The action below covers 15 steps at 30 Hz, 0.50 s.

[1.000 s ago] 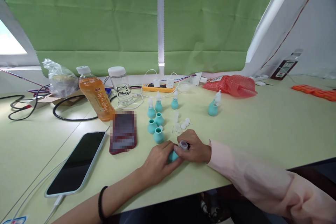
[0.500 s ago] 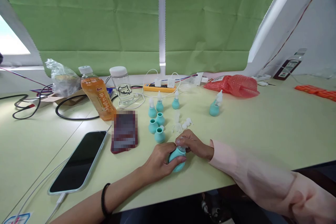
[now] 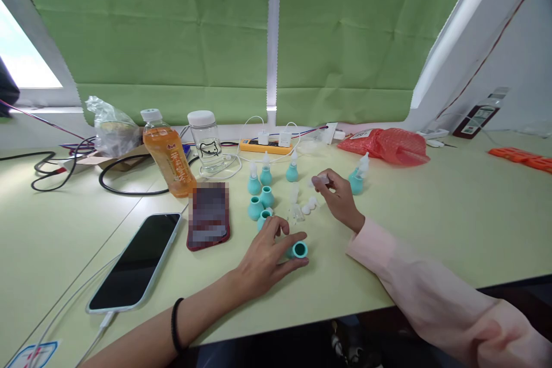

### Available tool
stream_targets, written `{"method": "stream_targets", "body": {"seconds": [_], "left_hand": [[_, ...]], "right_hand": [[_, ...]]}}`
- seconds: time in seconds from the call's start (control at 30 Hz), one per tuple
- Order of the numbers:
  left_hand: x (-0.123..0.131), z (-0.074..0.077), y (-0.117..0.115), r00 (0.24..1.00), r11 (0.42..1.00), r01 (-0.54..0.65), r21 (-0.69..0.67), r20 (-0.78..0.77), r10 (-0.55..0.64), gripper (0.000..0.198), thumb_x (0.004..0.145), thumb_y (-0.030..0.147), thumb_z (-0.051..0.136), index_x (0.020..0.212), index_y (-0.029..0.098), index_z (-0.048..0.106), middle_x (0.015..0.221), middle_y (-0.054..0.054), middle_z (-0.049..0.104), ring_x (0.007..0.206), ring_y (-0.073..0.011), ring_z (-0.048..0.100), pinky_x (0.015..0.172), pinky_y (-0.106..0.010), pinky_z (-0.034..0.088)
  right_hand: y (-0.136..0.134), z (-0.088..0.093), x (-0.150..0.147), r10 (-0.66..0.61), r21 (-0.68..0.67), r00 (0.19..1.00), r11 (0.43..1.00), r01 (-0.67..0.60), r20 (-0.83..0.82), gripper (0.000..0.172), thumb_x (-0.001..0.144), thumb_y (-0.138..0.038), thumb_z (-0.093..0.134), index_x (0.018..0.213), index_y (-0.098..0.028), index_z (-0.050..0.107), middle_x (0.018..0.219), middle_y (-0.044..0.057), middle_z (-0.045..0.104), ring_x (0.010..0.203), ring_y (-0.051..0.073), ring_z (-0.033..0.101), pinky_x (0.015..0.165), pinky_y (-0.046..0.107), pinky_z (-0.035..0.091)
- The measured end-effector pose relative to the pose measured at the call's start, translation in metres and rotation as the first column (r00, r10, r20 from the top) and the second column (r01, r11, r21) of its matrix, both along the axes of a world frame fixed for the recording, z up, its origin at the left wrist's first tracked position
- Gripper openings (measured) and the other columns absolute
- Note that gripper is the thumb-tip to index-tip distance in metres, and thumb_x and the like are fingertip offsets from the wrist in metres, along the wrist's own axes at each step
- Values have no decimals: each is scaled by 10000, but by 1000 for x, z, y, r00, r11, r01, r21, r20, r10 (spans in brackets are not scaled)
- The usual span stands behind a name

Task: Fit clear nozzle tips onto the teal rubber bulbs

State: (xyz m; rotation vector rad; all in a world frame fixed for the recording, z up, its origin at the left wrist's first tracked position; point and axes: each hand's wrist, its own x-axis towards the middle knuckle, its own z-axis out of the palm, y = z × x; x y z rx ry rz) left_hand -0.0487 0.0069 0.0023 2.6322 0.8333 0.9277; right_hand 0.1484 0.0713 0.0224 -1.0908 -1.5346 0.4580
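My left hand [image 3: 269, 250] is closed loosely around a teal squeeze bulb [image 3: 299, 249], thumb and forefinger on either side of its open mouth. That mouth is bare, and the fingers hide part of the body. In my right hand [image 3: 338, 195], raised farther back, a small clear plastic nozzle piece [image 3: 319, 180] is pinched between the fingertips. Open teal bulbs [image 3: 255, 207] stand beyond my left hand, one partly covered by it. Behind them are bulbs with clear nozzles fitted [image 3: 254, 181]. Loose clear plastic parts [image 3: 296, 213] and small white pieces [image 3: 309, 205] lie between my hands.
At left lie a white-cased phone [image 3: 135, 264] with its cable and a dark red phone [image 3: 209, 215]. An orange drink bottle [image 3: 170, 155], a clear jar [image 3: 206, 144] and a yellow power strip [image 3: 265, 146] stand behind. Red bubble wrap [image 3: 388, 146] lies at back right.
My right hand has come away from the bulb and moved back and right with the clear nozzle piece. The bulb in my left hand is now uncapped and tilted, its mouth towards me.
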Motion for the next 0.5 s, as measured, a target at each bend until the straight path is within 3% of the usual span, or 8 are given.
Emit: {"method": "stream_targets", "body": {"seconds": [0.1,0.23,0.37,0.5], "left_hand": [[1,-6,3,998,998,-66,13,-2,66,281,796,262,453,1062,174,481,850,-60,401,756,-143,439,670,-273,433],[3,-9,6,996,995,-84,54,6,84,231,818,160,375,1033,166,459,926,-77,429,835,-146,465,700,-273,444],[4,-8,6,996,978,-78,195,-16,83,193,818,124,335,918,166,495,956,-85,483,860,-160,497,682,-286,455],[3,-7,7,994,928,-108,357,51,96,129,791,109,415,854,147,521,885,-82,552,884,-177,508,693,-280,449]], "right_hand": [[9,-8,5,-146,59,955,989,136,258,195,704,-333,530,810,-176,486,701,-9,513,542,90,440,550,231,353],[21,-21,10,-159,-37,847,978,206,508,203,699,-280,509,878,-185,496,838,20,561,650,125,506,623,256,380],[24,-29,11,-134,-101,801,967,235,583,230,695,-291,499,902,-191,507,748,15,570,674,149,522,642,283,378],[24,-34,9,-82,-134,784,969,206,615,171,687,-311,506,817,-204,536,784,15,571,721,166,524,658,305,377]]}}
